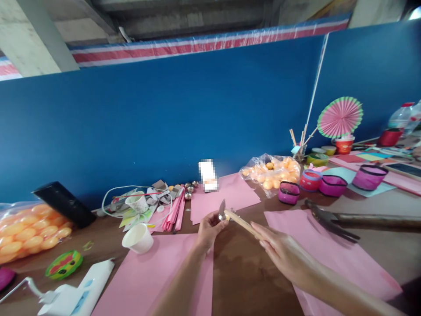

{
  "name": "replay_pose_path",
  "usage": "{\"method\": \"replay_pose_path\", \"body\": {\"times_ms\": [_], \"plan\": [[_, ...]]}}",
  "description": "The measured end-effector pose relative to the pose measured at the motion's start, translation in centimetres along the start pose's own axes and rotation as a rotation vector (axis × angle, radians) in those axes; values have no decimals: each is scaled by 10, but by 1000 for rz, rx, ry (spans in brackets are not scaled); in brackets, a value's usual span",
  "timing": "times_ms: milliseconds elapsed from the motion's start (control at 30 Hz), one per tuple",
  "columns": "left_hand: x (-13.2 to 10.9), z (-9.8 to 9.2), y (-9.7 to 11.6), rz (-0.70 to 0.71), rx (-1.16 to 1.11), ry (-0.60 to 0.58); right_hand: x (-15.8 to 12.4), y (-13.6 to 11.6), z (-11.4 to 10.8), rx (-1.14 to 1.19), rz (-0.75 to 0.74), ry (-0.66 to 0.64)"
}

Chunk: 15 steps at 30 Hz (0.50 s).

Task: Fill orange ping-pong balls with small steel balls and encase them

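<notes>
My left hand (208, 228) pinches a small shiny metal piece (222, 210) at the tip of a thin wooden stick (241, 223). My right hand (283, 252) grips the lower end of that stick, which slants up and left over the brown table (240, 272). Both hands hover above the gap between two pink paper sheets (158, 276) (315, 250). A third pink sheet (226, 195) lies just beyond the hands.
A white paper cup (138, 238) lies tipped to the left, a glue gun (75, 294) near the front. Bags of orange balls (26, 230) (272, 171) sit left and right. A dark hammer (345, 219), pink tape rolls (332, 185) and a pink paper fan (340, 116) stand right, against the blue partition (164, 123).
</notes>
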<state>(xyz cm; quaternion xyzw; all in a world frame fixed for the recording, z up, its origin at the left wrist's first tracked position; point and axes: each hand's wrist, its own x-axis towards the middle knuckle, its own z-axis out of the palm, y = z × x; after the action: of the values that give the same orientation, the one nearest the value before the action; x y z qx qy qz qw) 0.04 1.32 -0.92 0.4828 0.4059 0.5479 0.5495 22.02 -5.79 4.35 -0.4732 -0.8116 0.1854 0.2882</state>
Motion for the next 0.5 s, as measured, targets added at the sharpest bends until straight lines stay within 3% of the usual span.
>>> {"method": "replay_pose_path", "body": {"times_ms": [200, 333, 500], "plan": [[1, 0, -2, -29, -14, 78, -1, -5, -5, 58, 9, 20], [1, 1, -2, -8, -49, 28, -4, -5, -6, 63, 25, 1], [2, -2, -4, 11, -51, 86, -5, -4, -5, 84, 34, 44]]}}
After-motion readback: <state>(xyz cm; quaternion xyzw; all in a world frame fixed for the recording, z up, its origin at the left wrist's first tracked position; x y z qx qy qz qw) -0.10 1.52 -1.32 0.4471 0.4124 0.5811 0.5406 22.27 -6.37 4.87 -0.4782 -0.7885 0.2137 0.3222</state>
